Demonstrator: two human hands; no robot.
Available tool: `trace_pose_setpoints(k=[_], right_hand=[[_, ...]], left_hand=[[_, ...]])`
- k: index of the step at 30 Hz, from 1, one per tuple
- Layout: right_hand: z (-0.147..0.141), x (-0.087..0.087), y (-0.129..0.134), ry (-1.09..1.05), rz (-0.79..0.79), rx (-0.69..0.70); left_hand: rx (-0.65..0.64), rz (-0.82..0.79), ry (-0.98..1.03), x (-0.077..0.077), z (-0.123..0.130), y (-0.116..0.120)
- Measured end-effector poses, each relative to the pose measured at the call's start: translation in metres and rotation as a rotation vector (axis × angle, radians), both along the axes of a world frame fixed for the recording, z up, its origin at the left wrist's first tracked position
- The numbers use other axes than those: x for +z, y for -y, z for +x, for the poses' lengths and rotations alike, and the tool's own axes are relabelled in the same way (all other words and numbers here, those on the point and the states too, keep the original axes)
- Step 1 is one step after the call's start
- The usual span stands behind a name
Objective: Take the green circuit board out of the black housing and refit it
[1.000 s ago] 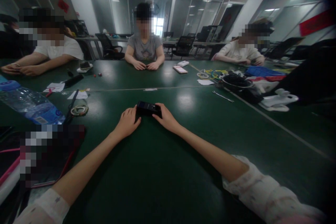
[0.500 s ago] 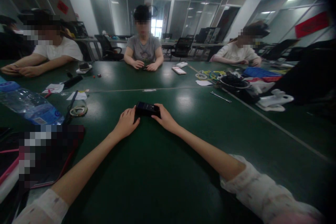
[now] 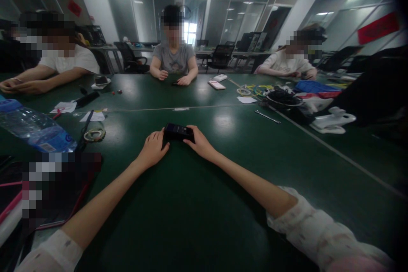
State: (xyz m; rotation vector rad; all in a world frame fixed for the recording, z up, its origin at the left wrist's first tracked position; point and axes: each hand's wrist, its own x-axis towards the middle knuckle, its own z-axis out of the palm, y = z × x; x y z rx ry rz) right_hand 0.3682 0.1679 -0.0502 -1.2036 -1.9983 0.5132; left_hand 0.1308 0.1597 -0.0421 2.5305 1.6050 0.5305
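A small black device point(image 3: 179, 132) with a lit screen stands on the green table point(image 3: 204, 204), in front of me. My left hand point(image 3: 153, 148) grips its left end, the fingers lying at the edge and the thumb near the lower corner. Its right end is held by my right hand point(image 3: 201, 143), with the thumb below and fingers on top. The far sides of the device and some fingertips are hidden.
On the left lie a water bottle point(image 3: 38, 127), a coiled bracelet point(image 3: 94, 135) and papers point(image 3: 92, 116). A wrench point(image 3: 267, 117), cables point(image 3: 283, 97) and a white plastic object point(image 3: 333, 120) are to the right. Three people sit across the table.
The person across in grey has drawn one hand back from the small dark object at the table. My hands and the black device look unchanged.
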Motion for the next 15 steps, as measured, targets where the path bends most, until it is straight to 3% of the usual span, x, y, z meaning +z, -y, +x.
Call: trace_pose_setpoints(k=[15], right_hand=[[-0.0046, 0.0036, 0.0003, -0.114, 0.087, -0.033]], left_hand=[[-0.001, 0.043, 0.006, -0.0098, -0.0033, -0.004]])
